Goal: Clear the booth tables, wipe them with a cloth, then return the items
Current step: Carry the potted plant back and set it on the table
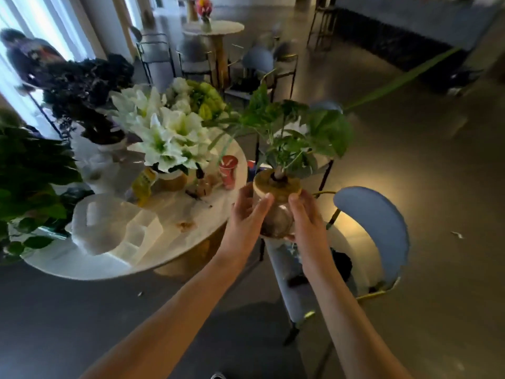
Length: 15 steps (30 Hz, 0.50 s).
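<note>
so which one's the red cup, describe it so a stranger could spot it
Start at the round white table. The red cup stands near its far right edge, right of the white lilies. It is the only red thing there, with white markings.

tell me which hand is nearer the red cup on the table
Left. The left hand grips the plant jar just right of and below the red cup; the right hand is on the jar's far side.
</note>
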Motion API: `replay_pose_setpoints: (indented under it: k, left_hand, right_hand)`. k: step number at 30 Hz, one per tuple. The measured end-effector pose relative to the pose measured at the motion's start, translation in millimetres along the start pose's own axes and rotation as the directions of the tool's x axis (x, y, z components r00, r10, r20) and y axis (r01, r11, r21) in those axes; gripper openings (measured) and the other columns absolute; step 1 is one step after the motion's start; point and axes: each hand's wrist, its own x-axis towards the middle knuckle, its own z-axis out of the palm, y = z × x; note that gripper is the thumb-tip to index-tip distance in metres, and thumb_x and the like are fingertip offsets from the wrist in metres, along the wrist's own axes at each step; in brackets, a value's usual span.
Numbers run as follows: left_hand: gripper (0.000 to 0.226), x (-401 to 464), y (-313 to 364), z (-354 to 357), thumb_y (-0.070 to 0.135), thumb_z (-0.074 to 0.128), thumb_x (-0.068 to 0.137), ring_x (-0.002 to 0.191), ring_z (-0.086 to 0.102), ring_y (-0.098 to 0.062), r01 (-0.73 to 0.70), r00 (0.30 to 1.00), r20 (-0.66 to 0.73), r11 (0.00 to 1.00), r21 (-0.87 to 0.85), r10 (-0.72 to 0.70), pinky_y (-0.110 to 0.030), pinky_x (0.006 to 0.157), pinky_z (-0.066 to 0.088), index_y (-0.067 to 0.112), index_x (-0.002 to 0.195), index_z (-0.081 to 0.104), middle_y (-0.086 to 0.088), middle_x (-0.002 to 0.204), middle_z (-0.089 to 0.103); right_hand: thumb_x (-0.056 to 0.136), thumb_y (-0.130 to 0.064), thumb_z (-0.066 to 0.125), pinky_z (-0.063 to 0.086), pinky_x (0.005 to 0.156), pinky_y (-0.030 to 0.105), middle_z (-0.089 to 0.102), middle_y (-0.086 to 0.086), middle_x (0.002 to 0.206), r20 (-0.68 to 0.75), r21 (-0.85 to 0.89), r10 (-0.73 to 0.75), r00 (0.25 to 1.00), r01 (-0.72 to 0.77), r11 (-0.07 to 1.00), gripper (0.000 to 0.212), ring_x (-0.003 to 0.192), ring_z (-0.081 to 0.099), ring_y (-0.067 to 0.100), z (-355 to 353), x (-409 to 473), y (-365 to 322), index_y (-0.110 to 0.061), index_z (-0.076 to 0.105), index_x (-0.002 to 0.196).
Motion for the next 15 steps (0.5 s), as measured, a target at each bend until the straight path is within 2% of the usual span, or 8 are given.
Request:
replay_pose_setpoints:
  k: [3,6,9,11,13,15]
  left_hand:
    - [0.022,-13,2,57,0.028,0.06,0.099,0.088,0.07,0.006,0.033,0.998,0.054,0.999,0.018,-0.034,-0.033,0.083,0.061,0.04,0.117,0.058,0.021,0.092,0.074]
    - [0.023,-38,-1,138,0.036,0.062,0.097,0.098,0.07,-0.002,0.061,0.988,0.142,0.998,0.036,-0.065,-0.044,0.09,0.06,0.043,0.118,0.06,0.016,0.104,0.072]
    - [0.03,-70,-6,222,0.038,0.061,0.098,0.093,0.071,-0.002,0.064,0.965,0.253,0.997,0.038,-0.071,-0.034,0.079,0.062,0.039,0.127,0.058,0.013,0.106,0.071]
    - [0.034,-91,-11,279,0.039,0.058,0.099,0.087,0.071,0.001,0.068,0.944,0.321,0.997,0.044,-0.078,-0.028,0.07,0.062,0.036,0.132,0.055,0.014,0.105,0.071]
    - [0.039,-111,-16,335,0.043,0.057,0.098,0.09,0.07,-0.005,0.072,0.917,0.386,0.994,0.08,-0.097,-0.032,0.072,0.062,0.038,0.136,0.051,0.008,0.118,0.066]
    - [0.032,-129,-20,385,0.044,0.057,0.097,0.092,0.066,-0.006,0.1,0.892,0.434,0.992,0.082,-0.126,-0.032,0.069,0.062,0.045,0.129,0.052,0.005,0.121,0.062]
  right_hand:
    - [0.093,-0.053,0.061,0.055,0.094,0.051,0.068,-0.032,0.089,-0.099,-0.025,0.003,0.995,-0.006,1.0,0.013,0.1,0.067,0.005,-63,-18,-17,-0.065,0.058,0.092]
    - [0.082,-0.062,0.06,0.055,0.094,0.052,0.07,-0.029,0.094,-0.19,-0.053,-0.024,0.981,0.014,0.998,0.011,0.1,0.068,0.006,-148,-44,-34,-0.068,0.057,0.091]
    - [0.092,-0.051,0.062,0.057,0.091,0.046,0.07,-0.027,0.089,-0.313,-0.056,-0.053,0.948,0.037,0.998,0.011,0.09,0.068,-0.002,-235,-71,-44,-0.057,0.056,0.099]
    - [0.097,-0.046,0.059,0.058,0.083,0.041,0.071,-0.018,0.098,-0.375,-0.083,-0.062,0.925,0.033,0.996,0.011,0.09,0.068,-0.001,-292,-90,-50,-0.055,0.055,0.099]
    - [0.097,-0.048,0.058,0.057,0.077,0.036,0.069,-0.012,0.107,-0.436,-0.077,-0.05,0.898,0.018,0.997,0.01,0.094,0.068,0.003,-347,-112,-55,-0.056,0.055,0.099]
    - [0.095,-0.05,0.059,0.058,0.084,0.042,0.069,-0.013,0.107,-0.488,-0.064,-0.047,0.872,0.018,0.998,0.01,0.099,0.068,0.008,-397,-130,-59,-0.059,0.055,0.098]
